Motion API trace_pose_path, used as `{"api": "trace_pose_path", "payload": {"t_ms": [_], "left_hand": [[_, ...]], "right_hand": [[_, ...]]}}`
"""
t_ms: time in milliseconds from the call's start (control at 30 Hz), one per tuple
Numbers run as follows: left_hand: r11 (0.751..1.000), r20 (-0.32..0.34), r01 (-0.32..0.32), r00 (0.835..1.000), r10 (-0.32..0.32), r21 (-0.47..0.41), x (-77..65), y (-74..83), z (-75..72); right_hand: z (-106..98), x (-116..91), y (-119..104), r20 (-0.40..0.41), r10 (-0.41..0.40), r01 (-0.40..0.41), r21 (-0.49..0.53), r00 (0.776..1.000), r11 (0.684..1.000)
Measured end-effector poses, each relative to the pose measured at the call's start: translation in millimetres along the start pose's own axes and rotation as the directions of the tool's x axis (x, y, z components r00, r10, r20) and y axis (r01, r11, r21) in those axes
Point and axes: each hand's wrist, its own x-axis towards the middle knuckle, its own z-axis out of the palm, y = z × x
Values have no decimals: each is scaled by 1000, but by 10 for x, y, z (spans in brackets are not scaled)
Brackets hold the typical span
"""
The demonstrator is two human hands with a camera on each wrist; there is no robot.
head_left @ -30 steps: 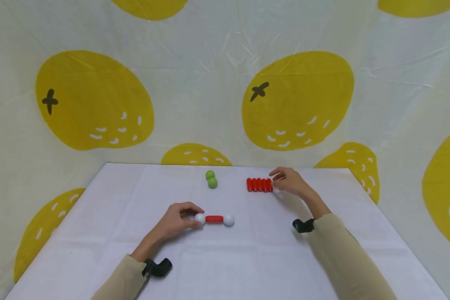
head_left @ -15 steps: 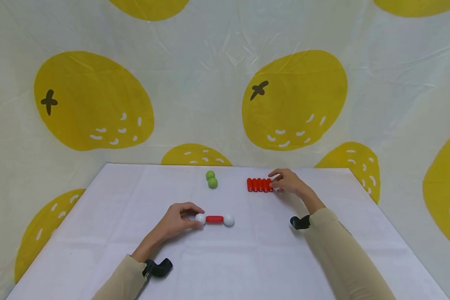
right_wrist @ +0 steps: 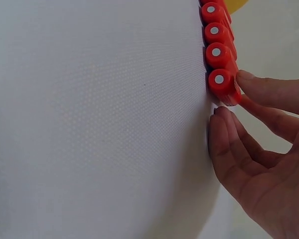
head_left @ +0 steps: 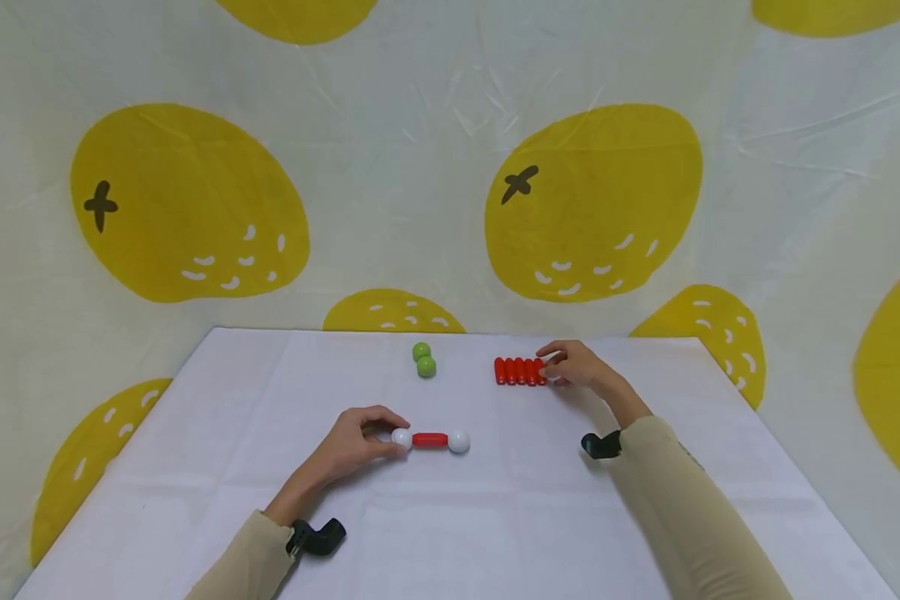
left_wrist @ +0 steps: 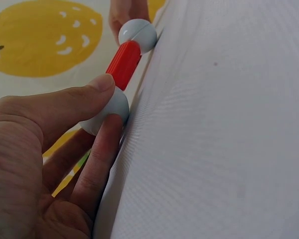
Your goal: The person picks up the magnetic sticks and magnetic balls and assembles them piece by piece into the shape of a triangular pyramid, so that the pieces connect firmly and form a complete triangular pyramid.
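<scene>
My left hand (head_left: 354,437) pinches a white ball (left_wrist: 119,103) between thumb and fingers. That ball sits at one end of a red ribbed rod (head_left: 430,440), and a second white ball (head_left: 459,442) is at the other end, dumbbell-like, lying along the table. At the far right of centre, my right hand (head_left: 579,367) is at the end of a row of several red rods (head_left: 521,372) lying side by side. Its thumb (right_wrist: 251,85) touches the nearest rod (right_wrist: 223,84), with the fingers loosely bent around the side. Whether the index fingertip touches that rod is unclear.
Two green balls (head_left: 423,360) sit close together near the table's back edge, left of the rod row. A white cloth covers the table (head_left: 450,533). Behind it hangs a pale sheet (head_left: 397,183) printed with large yellow fruit. Each wrist carries a black camera mount (head_left: 318,536).
My right hand has shifted slightly left and its thumb has come against the end rod of the row. My left hand stays on the white ball, and the dumbbell piece stays in place.
</scene>
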Motion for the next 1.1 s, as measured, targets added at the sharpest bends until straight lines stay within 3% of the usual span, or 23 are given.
{"api": "trace_pose_path", "payload": {"t_ms": [467,1100], "left_hand": [[1000,-2,10,1000,-10,13,12,-7,3],[1000,-11,-26,1000,26,7,-15,-76,31]], "right_hand": [[23,-4,20,-11,24,-24,13,1000,1000],[95,-30,30,-41,18,-16,50,999,999]]}}
